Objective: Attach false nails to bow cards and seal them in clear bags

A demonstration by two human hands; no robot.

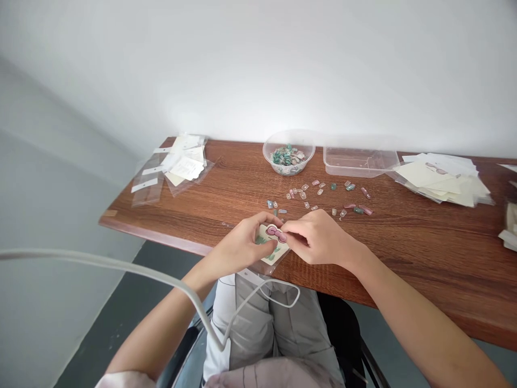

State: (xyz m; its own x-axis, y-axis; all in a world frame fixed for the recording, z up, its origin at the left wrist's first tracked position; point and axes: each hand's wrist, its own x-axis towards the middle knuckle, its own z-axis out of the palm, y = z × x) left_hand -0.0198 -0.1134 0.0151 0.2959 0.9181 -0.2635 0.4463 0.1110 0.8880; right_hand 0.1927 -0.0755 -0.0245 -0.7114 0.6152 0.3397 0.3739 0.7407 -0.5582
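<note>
One cream card sits over the near edge of the desk, pinched between the thumb and fingers of our left grip. Our right grip has its fingertips bunched at the card's upper right, against a printed pink bow; we cannot tell whether they close on anything.

If our left thumb slides or presses hard, the green pieces beneath it could shift, being apparently slick. With the edge so close, anything loosened might drop past it, and the white cable crossing before us could snag an arm.

Brown wood grain runs under loose pieces, glossy rounded oblongs in pink, teal and clear. Behind them stand a round clear bowl, heaped with more, and a shallow rectangular plastic box. Flat paper cards overlap at right; limp transparent sleeves with white strips lie at left.
</note>
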